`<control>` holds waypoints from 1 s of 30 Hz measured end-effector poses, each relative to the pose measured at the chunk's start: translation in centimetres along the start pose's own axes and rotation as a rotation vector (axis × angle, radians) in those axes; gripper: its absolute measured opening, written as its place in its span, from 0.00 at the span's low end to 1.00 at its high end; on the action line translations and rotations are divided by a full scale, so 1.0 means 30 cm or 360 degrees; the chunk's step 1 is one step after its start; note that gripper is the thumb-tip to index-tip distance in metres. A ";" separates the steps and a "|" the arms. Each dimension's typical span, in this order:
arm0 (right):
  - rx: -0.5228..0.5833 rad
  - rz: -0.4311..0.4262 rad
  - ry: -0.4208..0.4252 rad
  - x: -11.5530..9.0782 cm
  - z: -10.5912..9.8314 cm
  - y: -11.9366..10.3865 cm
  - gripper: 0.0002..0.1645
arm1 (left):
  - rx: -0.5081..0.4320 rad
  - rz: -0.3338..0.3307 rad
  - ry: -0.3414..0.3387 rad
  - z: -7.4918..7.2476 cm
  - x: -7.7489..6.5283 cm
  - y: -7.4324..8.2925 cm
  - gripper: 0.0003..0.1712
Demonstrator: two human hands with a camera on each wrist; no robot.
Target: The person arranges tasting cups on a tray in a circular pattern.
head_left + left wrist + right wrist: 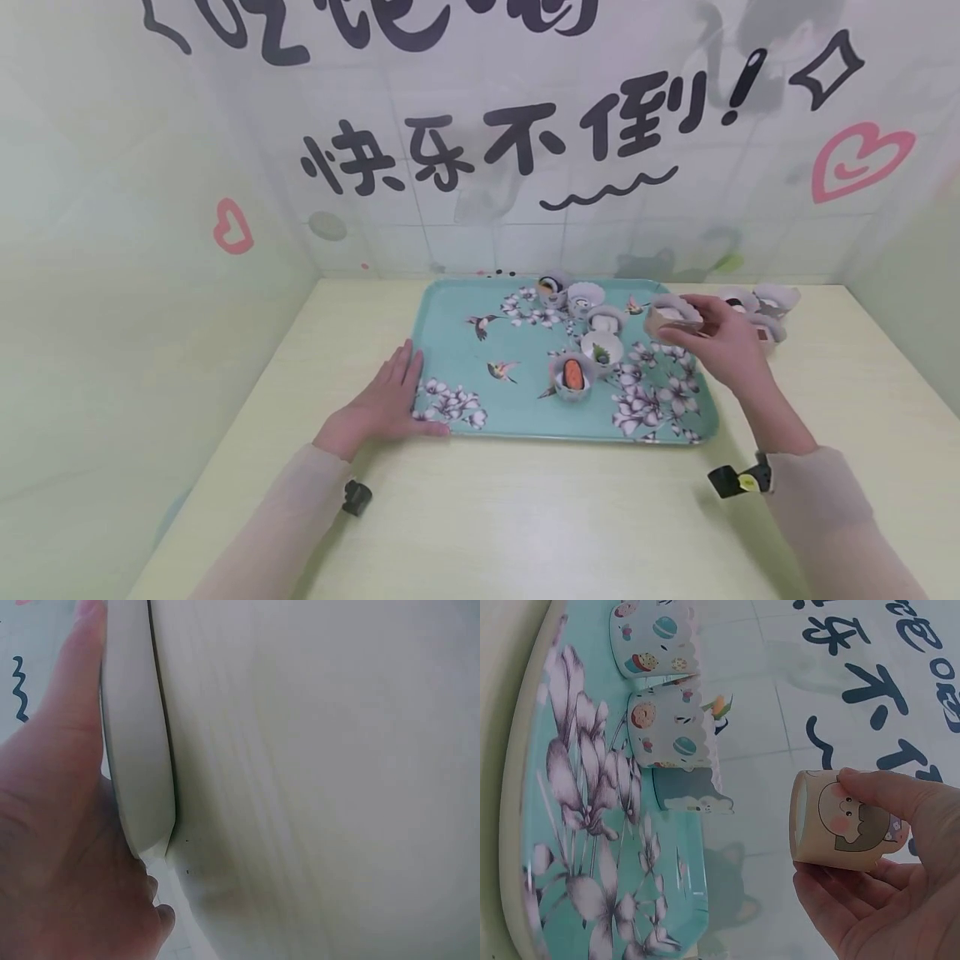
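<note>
Touching the turquoise rectangular floral tray (457, 337): left hand (382, 402), fingers straight, at its near-left corner.
Right hand (726, 340): grips a beige face-printed round paper cup (846, 825), raised near the tray's far-right corner.
White wall (375, 250): black lettering (526, 150).

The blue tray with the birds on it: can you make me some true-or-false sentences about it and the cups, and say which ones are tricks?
1. The right grip holds a paper cup. True.
2. The left grip holds a cup too. False: it touches the edge of the tray.
3. Every cup is on the tray. False: three other cups are off to its right.
4. The held cup has a cartoon face on its side. True.
5. The tray has no pictures. False: it shows flowers and birds.
6. One cup on the tray has an orange piece in it. True.
</note>
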State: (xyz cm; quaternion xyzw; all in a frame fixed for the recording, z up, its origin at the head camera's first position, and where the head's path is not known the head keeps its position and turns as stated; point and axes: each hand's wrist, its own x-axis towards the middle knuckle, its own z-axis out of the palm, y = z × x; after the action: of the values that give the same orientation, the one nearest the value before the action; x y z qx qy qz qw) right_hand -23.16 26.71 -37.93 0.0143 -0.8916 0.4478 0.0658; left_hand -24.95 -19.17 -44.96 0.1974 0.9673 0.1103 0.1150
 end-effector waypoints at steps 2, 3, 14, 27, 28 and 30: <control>-0.0001 0.0002 -0.0017 0.006 0.015 -0.012 0.42 | 0.0000 0.0001 0.0001 -0.001 0.000 0.000 0.77; 0.0000 -0.0004 -0.0024 0.009 0.022 -0.018 0.42 | -0.0001 0.0002 0.0000 -0.001 0.001 0.001 0.77; -0.0010 -0.0020 -0.0115 0.040 0.110 -0.084 0.42 | 0.0018 0.0010 -0.0006 -0.002 0.007 -0.001 0.77; -0.0016 -0.0116 -0.0199 0.067 0.239 -0.135 0.39 | 0.0001 -0.0002 -0.0006 -0.010 -0.001 0.008 0.77; -0.0014 -0.0113 -0.0206 0.070 0.250 -0.138 0.39 | -0.0001 -0.0002 -0.0006 -0.010 -0.001 0.008 0.77; 0.0011 -0.0115 -0.0226 0.076 0.274 -0.145 0.38 | -0.0001 -0.0005 -0.0013 -0.010 -0.002 0.009 0.77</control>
State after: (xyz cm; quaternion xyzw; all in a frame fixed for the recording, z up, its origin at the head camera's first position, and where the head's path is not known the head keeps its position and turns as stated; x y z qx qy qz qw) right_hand -25.92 17.61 -39.03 0.0785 -0.8913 0.4461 0.0184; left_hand -24.90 -19.01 -44.60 0.1964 0.9671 0.1097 0.1191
